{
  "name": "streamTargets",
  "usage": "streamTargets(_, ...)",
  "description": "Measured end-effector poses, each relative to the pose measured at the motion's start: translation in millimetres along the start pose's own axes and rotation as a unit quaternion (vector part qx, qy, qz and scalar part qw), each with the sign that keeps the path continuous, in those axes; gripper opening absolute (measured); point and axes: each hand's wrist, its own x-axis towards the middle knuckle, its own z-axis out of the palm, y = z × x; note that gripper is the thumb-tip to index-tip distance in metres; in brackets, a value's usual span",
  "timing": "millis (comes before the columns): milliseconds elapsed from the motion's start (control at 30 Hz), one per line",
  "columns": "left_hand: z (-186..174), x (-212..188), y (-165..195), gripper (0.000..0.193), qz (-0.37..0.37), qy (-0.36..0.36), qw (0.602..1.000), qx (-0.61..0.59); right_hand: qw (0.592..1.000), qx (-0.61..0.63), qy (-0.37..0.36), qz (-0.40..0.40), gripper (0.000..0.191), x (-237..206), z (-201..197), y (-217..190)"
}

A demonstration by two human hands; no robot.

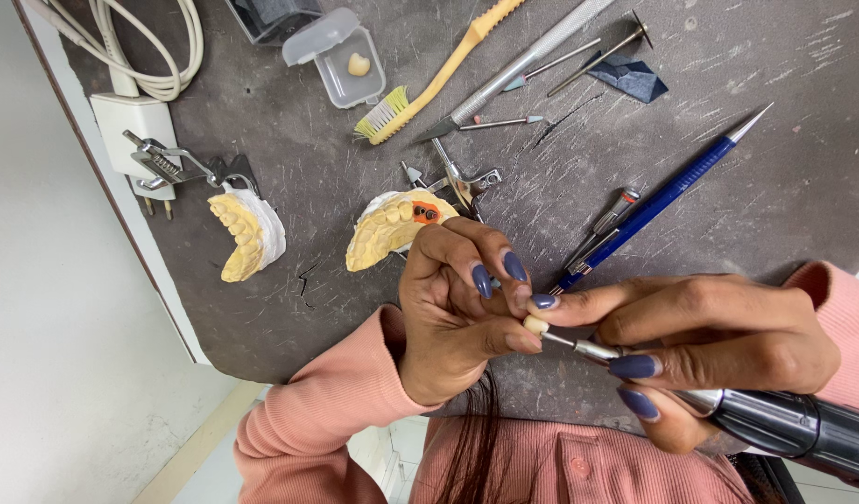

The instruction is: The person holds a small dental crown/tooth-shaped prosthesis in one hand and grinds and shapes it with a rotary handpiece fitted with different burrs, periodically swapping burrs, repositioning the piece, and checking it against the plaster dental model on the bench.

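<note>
My left hand [448, 313] pinches the small tooth piece [536, 325] tight so my right hand [719, 336], closed round the handpiece [784, 422], grinds it steadily

Two dental casts [246, 233] [388, 227] on mat [710, 215] – toothbrush [429, 77] behind, pencil [661, 198] to right.

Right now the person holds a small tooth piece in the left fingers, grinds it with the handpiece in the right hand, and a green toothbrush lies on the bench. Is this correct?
Not entirely. In the head view, the toothbrush is yellow, not green. The rest stands: the left hand pinches the small tooth piece, and the right hand holds the handpiece against it.
</note>
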Motion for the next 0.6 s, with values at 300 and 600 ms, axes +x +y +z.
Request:
streamTargets(300, -2, 3, 1, 0.039, -0.033, 0.011, 0.996, -0.079, 0.993, -0.103, 0.000, 0.062, 0.015, 1, -16, -7)
streamTargets(600, -2, 5, 3, 0.032, -0.071, -0.003, 0.996, -0.055, 0.968, -0.223, -0.070, 0.090, 0.023, 8, -29, 5)
